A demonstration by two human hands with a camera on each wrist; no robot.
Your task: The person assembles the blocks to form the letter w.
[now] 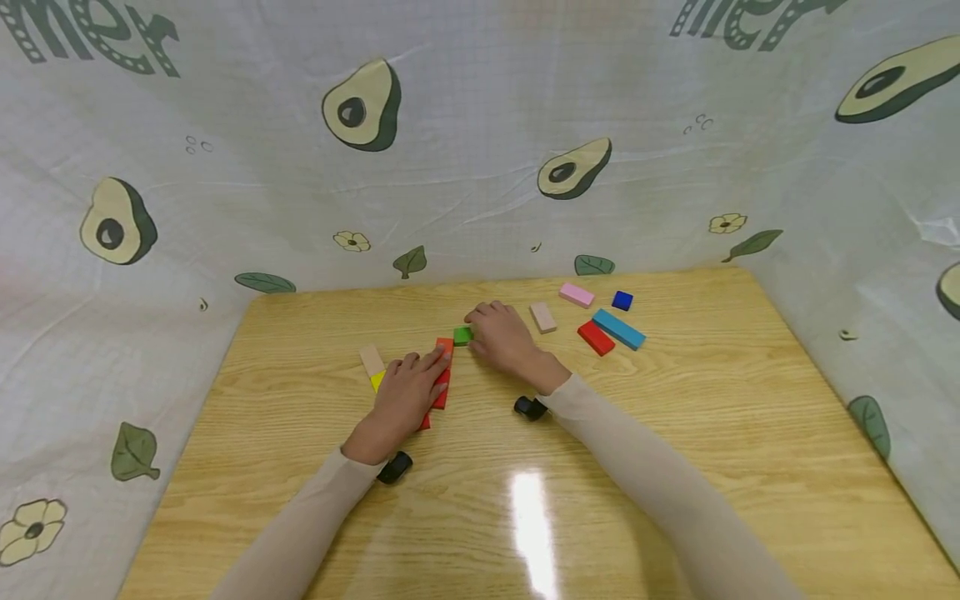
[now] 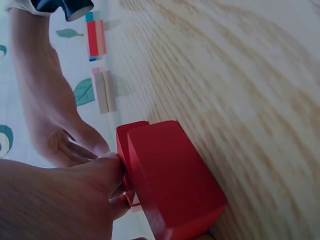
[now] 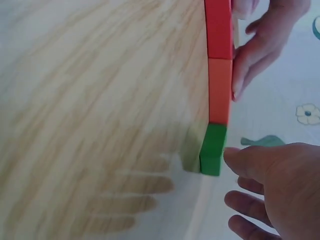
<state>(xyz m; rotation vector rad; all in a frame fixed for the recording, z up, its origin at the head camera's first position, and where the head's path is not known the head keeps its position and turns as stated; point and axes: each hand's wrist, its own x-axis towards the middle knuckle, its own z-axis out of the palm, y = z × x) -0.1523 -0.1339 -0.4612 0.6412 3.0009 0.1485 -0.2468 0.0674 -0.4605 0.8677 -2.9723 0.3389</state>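
My left hand lies over a row of red blocks, its fingers stretched along them. In the right wrist view, the left fingertips rest against the side of an orange-red block, which meets a red block end to end. At the row's far end stands a small green block, set at a slight angle. My right hand is beside it, the thumb right at its side and the other fingers spread apart. Under the left hand, a yellow block is partly hidden.
A pale wooden block lies left of the left hand. To the right are a beige block, a pink block, a dark blue cube, a blue block and a red block. A patterned cloth rises behind the table.
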